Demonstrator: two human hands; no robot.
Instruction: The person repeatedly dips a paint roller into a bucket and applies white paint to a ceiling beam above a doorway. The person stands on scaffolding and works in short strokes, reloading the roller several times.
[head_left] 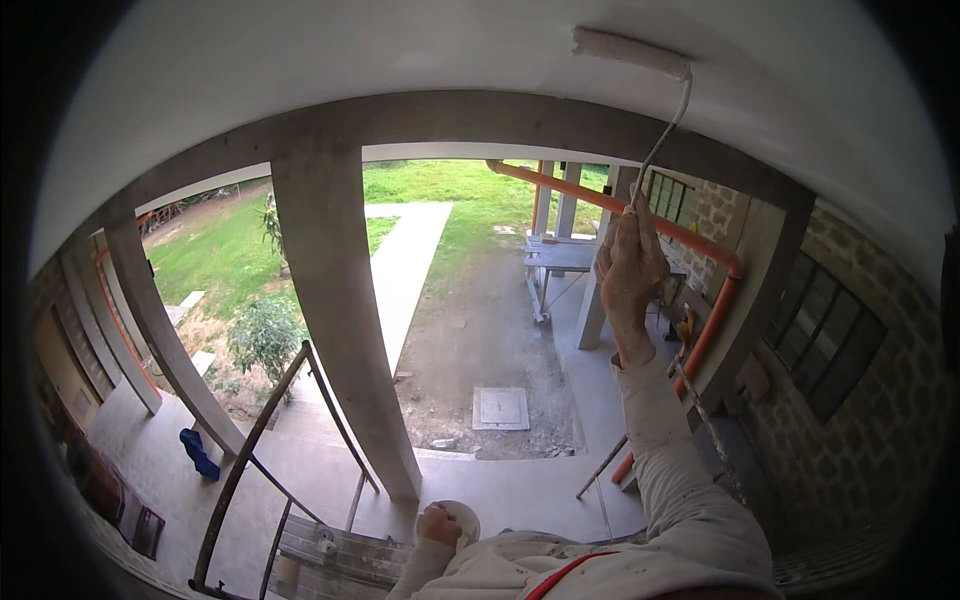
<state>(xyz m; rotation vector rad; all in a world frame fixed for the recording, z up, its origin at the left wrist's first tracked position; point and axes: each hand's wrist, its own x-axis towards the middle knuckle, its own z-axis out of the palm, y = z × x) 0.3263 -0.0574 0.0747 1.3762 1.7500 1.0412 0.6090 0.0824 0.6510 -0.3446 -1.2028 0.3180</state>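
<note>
My right hand (632, 262) is raised high, its fingers wrapped round the lower end of a paint roller (632, 50). The roller's thin bent rod runs up from my fist, and its pale sleeve lies against the white ceiling (440, 55). Low down by my body, my left hand (438, 525) is closed on the rim of a round white container (464, 518). What the container holds cannot be made out.
Metal scaffold rails (250, 450) stand at lower left beside stained planks (345, 555). A concrete column (335, 300) and beam (450, 118) frame the yard ahead. An orange pipe (715, 320) bends down at right near a stone wall (850, 400). A table (560, 255) stands below.
</note>
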